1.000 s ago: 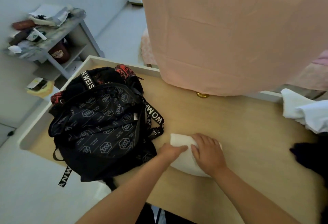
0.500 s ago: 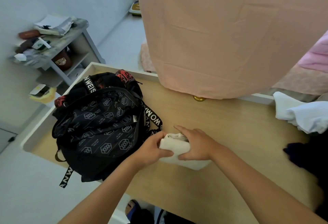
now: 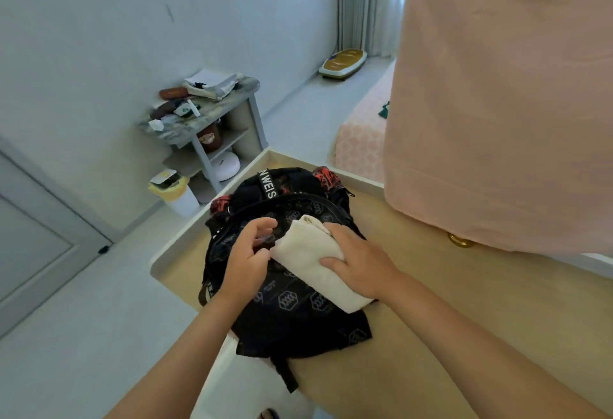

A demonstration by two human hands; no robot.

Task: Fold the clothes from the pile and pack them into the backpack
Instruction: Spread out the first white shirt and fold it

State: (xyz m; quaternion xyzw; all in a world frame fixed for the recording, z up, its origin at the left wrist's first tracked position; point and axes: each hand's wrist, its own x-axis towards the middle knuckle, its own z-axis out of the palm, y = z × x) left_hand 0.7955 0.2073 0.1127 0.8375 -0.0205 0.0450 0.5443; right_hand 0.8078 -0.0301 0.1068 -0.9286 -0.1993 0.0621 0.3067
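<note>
A black patterned backpack (image 3: 292, 316) lies flat on the wooden table (image 3: 464, 302) near its left corner. A folded cream garment (image 3: 308, 253) sits over the backpack's upper half, its far end pointing at the top zip. My right hand (image 3: 356, 261) grips the garment from the right, thumb underneath. My left hand (image 3: 247, 259) hovers over the backpack just left of the garment, its fingers loosely curled and holding nothing. The clothes pile is out of view.
A pink cloth (image 3: 497, 103) hangs over the table's far right side, with a brass knob (image 3: 459, 241) below it. A cluttered grey shelf unit (image 3: 205, 126) and a small bin (image 3: 175, 194) stand by the wall on the left. A pink bed (image 3: 361, 140) lies beyond the table.
The folded garment has been lifted off the table and carried left onto the backpack. My left hand has let go of it. The camera has turned left, so the clothes pile has left the view.
</note>
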